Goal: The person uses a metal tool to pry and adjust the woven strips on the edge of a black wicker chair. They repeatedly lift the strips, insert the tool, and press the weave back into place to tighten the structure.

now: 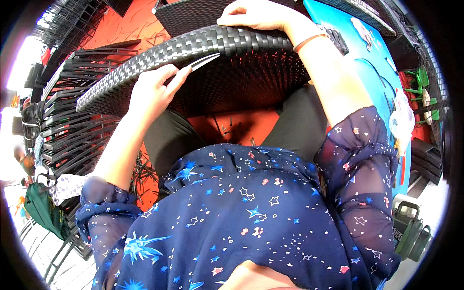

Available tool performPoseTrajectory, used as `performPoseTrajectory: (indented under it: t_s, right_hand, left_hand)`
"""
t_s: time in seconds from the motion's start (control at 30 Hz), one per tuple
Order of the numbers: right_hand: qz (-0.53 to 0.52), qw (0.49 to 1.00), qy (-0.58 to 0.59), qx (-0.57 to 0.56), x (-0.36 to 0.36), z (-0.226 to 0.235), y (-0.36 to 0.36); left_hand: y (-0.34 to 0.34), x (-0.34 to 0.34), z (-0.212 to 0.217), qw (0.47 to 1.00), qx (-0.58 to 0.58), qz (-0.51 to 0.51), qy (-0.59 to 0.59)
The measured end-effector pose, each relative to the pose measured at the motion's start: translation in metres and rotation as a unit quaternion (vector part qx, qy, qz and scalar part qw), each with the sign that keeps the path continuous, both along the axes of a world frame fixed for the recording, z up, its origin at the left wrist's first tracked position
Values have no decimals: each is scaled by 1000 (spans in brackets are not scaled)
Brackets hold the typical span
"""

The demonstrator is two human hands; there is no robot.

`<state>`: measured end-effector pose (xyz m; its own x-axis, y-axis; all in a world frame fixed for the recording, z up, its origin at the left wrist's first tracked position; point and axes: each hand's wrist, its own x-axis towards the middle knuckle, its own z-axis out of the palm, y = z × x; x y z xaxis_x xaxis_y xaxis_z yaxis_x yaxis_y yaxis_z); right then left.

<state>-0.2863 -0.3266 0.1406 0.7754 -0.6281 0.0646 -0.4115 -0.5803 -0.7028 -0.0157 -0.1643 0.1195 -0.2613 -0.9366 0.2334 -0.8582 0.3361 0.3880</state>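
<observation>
A black woven wicker panel [159, 48], curved along its upper edge, leans over my knees. My left hand [153, 89] is closed around a tool with a slim, pointed metal blade [205, 62]; its handle is hidden in the palm. The blade points right and lies close against the panel's rim. On the top edge, right of the middle, my right hand [258, 14] bends over with its fingers curled and pressed to the weave. The panel's underside is dark, and red shows through gaps in it.
Stacked black frames [82, 106] stand at the left. To the right runs a blue tabletop [348, 21] with small items and a clear plastic bag [402, 116] at its edge. A dark green bottle [411, 232] stands lower right. Black strips litter the red floor [121, 24].
</observation>
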Motion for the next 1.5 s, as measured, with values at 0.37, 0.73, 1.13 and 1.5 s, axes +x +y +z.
performPoseTrajectory:
  t_s: [0.37,0.73,1.13,1.5]
  right_hand:
    - [7,999,-14,-30,1,-4,-2]
    - [-1,998,-23,-57,2,-7,-2]
    - [1,998,-30,-59,2,-11,-5]
    - [0,998,-36,-50,2,-11,-4]
  left_hand:
    - [-3,4,-19,995,43,-17,92]
    - [-1,-13,-4,988,-131,-3,-85]
    - [2,-9,3,992,-91,5,-85]
    - [-5,-3,-11,999,-34,-22,13]
